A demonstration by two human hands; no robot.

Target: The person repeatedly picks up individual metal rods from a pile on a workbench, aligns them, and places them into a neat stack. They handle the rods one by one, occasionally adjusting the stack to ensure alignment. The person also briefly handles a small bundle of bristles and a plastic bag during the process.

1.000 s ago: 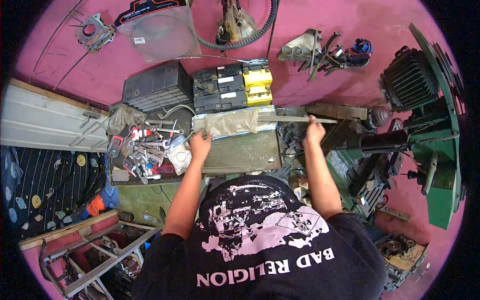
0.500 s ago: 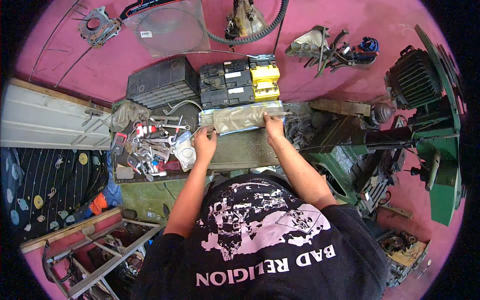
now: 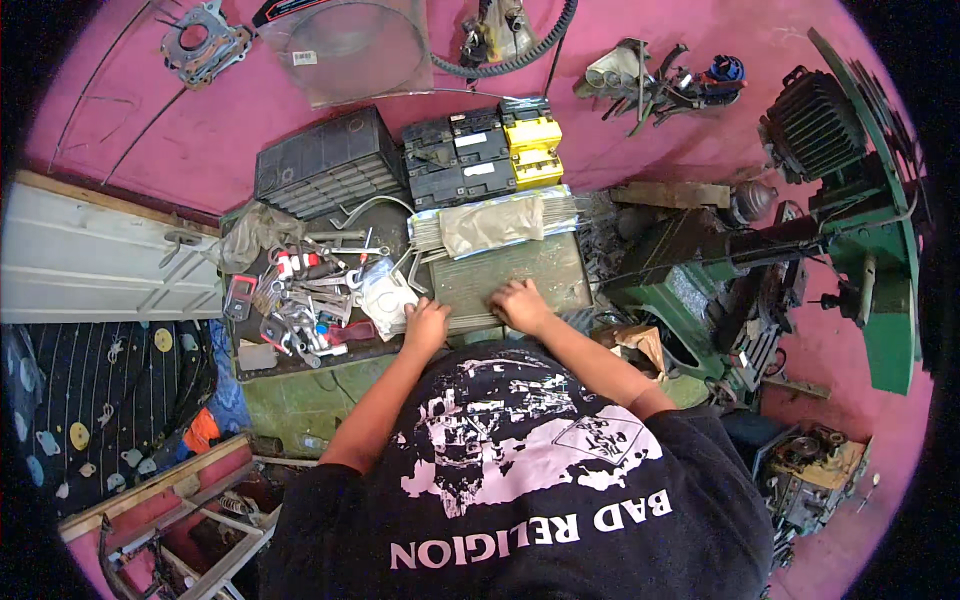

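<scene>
A grey-green flat panel with fine ridges (image 3: 555, 272) lies on the bench in front of me. My right hand (image 3: 520, 305) rests on its near part, fingers slightly bent and apart, holding nothing that I can see. At the panel's near left corner is my left hand (image 3: 427, 325), its fingers reaching onto the edge beside a crumpled clear plastic bag (image 3: 386, 297). Beyond both hands, on the panel's far side, a bundle of thin rods (image 3: 427, 232) lies in a blue-and-white packet, with a tan wrapping (image 3: 492, 224) across its middle.
Loose wrenches and other hand tools (image 3: 315, 300) cover the bench's left side. Behind stand a black drawer case (image 3: 325, 165) and several black and yellow batteries (image 3: 535, 150). A green drill press (image 3: 865, 290) rises at the right; a metal frame (image 3: 215, 535) stands low left.
Both hands have let go of the wrapped rod bundle and come back toward me onto the panel's near part. The bundle stays at the far side. The view has shifted slightly.
</scene>
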